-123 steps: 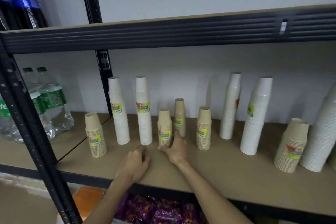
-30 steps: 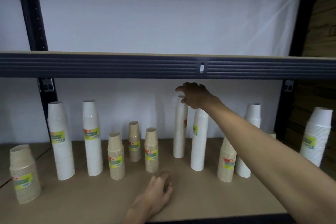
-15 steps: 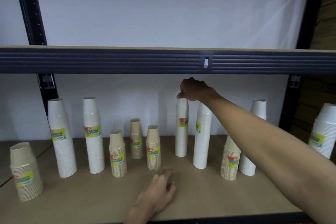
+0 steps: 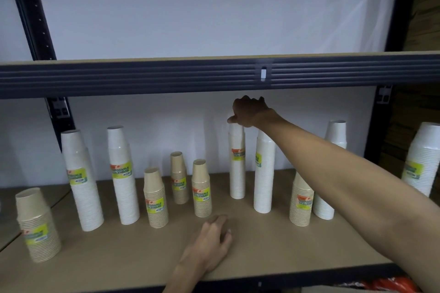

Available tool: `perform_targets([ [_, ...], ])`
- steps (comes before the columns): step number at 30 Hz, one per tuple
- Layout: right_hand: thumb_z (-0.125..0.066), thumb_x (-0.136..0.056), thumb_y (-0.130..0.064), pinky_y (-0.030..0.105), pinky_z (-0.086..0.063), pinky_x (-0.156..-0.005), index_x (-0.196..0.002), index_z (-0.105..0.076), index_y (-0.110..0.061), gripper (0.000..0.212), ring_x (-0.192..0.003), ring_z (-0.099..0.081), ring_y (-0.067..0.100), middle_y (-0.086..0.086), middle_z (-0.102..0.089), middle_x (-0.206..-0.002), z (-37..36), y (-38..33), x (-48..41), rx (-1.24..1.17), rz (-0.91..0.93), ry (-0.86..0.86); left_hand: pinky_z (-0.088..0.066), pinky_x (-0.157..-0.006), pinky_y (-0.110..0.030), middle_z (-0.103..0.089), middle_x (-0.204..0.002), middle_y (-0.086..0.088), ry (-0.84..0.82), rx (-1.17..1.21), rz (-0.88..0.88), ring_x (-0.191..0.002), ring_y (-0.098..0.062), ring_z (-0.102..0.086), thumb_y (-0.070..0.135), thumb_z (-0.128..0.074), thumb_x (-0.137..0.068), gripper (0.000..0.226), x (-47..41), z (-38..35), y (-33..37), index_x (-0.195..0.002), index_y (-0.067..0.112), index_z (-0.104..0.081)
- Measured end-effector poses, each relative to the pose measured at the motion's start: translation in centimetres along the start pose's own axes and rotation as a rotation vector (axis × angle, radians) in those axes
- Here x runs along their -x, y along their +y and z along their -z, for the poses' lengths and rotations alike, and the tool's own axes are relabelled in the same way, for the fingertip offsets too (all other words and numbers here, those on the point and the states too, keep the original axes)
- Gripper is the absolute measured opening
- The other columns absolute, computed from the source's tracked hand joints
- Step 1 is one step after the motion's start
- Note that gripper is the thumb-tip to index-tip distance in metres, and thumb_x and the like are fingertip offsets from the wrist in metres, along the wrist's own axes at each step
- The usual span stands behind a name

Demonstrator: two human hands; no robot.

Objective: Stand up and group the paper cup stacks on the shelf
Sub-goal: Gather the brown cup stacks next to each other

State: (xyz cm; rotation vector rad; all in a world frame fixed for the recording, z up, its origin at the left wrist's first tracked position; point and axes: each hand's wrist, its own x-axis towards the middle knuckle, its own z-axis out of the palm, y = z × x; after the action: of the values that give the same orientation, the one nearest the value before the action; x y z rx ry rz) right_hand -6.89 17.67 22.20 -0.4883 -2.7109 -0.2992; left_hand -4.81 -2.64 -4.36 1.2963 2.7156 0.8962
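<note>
Our left hand (image 4: 209,242) rests loosely curled on the shelf (image 4: 107,261), holding nothing. Mid-shelf, our right hand (image 4: 250,112) caps the tall white stack (image 4: 237,173), thumb against its side and fingers seemingly curled behind. Gripped so high, its base could swing and topple the neighbouring white stack (image 4: 263,181).

We read "DISPOSABLE TABLEWARE" on the yellow-green sticker (image 4: 121,170) of the tall white paper cup stack (image 4: 125,200) at eight o'clock.

Head camera, standing height, facing shelf (image 4: 309,252) straight on, close.
</note>
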Motion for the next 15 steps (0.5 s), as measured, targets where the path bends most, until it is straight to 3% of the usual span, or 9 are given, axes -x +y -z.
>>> perform_targets([
  [2, -0.052, -0.093, -0.055, 0.061, -0.028, -0.111, -0.081, -0.05, -0.012, 0.045, -0.097, -0.063, 0.029, 0.004, -0.055, -0.081, -0.1, 0.2, 0.0, 0.001, 0.003, -0.003, -0.035, -0.106, -0.025, -0.045, -0.143, 0.008, 0.0, 0.001, -0.004, -0.128, -0.017, -0.043, 0.042, -0.041, -0.096, 0.043, 0.0, 0.1, 0.1, -0.138, 0.031, -0.042],
  [4, -0.048, -0.091, -0.062, 0.064, -0.024, -0.112, -0.102, -0.058, -0.012, 0.052, -0.101, -0.063, 0.029, 0.005, -0.062, -0.094, 0.0, 0.3, 0.3, 0.01, 0.011, 0.001, -0.036, -0.104, -0.026, -0.048, -0.139, 0.007, -0.001, -0.012, -0.002, -0.126, -0.018, -0.045, 0.043, -0.04, -0.096, 0.041, 0.1, 0.2, 0.2, -0.136, 0.031, -0.043],
  [7, -0.044, -0.09, -0.067, 0.065, -0.018, -0.112, -0.129, -0.052, -0.017, 0.064, -0.11, -0.06, 0.031, 0.009, -0.064, -0.113, 0.7, 0.7, 1.5, 0.052, 0.019, 0.023, -0.037, -0.1, -0.026, -0.05, -0.134, 0.005, 0.004, -0.056, -0.015, -0.124, -0.019, -0.047, 0.04, -0.04, -0.098, 0.039, 0.2, 0.8, 0.6, -0.136, 0.03, -0.043],
  [10, -0.047, -0.088, -0.069, 0.061, -0.022, -0.111, -0.135, -0.048, -0.021, 0.067, -0.121, -0.051, 0.031, 0.009, -0.058, -0.125, 1.4, 1.9, 3.6, 0.114, 0.009, 0.052, -0.036, -0.103, -0.027, -0.047, -0.137, 0.004, -0.03, -0.083, -0.04, -0.128, -0.018, -0.044, 0.041, -0.038, -0.099, 0.041, -0.1, 0.6, 0.4, -0.138, 0.028, -0.042],
  [12, -0.047, -0.086, -0.07, 0.056, -0.031, -0.107, -0.134, -0.047, -0.021, 0.069, -0.123, -0.047, 0.032, 0.01, -0.052, -0.129, 1.7, 2.9, 4.9, 0.156, -0.059, 0.038, -0.025, -0.114, -0.025, -0.036, -0.151, 0.004, -0.074, -0.075, -0.087, -0.142, -0.014, -0.028, 0.042, -0.037, -0.099, 0.049, -0.6, -0.2, -0.3, -0.145, 0.025, -0.036],
  [15, -0.052, -0.085, -0.069, 0.04, -0.044, -0.085, -0.115, -0.054, -0.016, 0.062, -0.103, -0.055, 0.028, 0.008, -0.054, -0.109, 1.9, 4.3, 6.1, 0.109, -0.166, -0.001, -0.003, -0.118, -0.023, -0.016, -0.162, 0.002, -0.137, -0.076, -0.074, -0.15, -0.012, -0.002, 0.046, -0.037, -0.1, 0.063, -1.5, -1.5, -1.0, -0.154, 0.017, -0.021],
])
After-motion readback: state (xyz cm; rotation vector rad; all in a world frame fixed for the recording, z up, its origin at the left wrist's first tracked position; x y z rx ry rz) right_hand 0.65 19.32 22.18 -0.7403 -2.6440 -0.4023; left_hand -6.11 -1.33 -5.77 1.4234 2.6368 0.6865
